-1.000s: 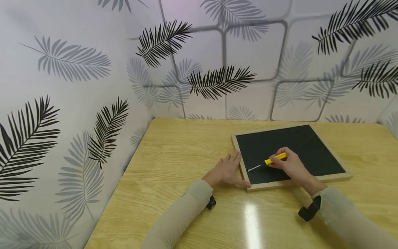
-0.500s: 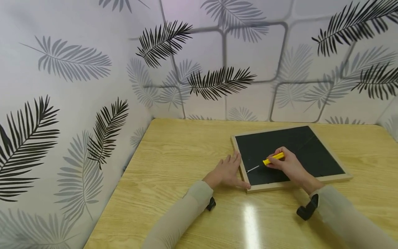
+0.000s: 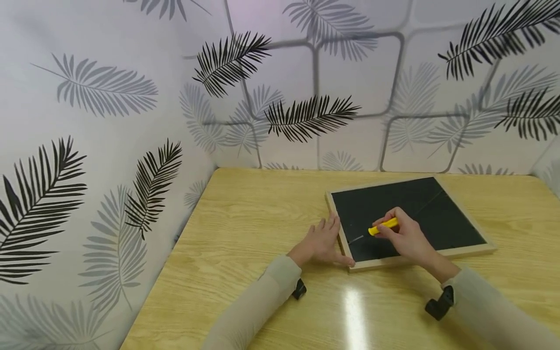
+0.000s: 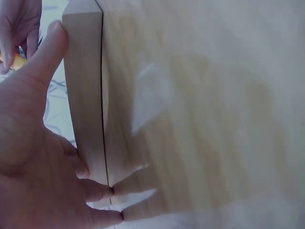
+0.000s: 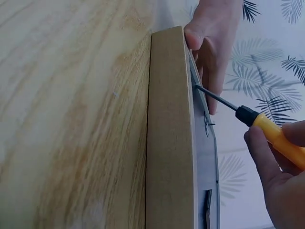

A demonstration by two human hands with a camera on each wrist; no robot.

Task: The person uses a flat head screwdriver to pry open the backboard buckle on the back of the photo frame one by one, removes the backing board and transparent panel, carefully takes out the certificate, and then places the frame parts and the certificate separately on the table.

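Observation:
A shallow rectangular frame with pale wooden edges (image 3: pixel 468 249) and a dark inner panel (image 3: pixel 393 194) lies on the table; it looks like a picture frame, back upward. My right hand (image 3: pixel 411 238) grips the yellow handle of a screwdriver (image 5: pixel 274 129) between thumb and fingers. Its thin metal shaft slants down to the panel's left side, and in the right wrist view the tip meets the panel close to the inner edge. Spread over the frame's left edge, my left hand (image 3: pixel 321 245) rests with thumb near the front corner and fingers farther back.
Light wood-grain table (image 3: pixel 245 218) surrounds the frame, with a bright reflection in front. In the right wrist view a thin metal piece (image 5: pixel 208 205) and a small hook stick up from the panel. Leaf-patterned walls (image 3: pixel 109 160) stand behind and at the left.
The right hand and the screwdriver handle have shifted slightly left and down, while the tip stays near the panel's left side. The left hand and frame remain almost where they were.

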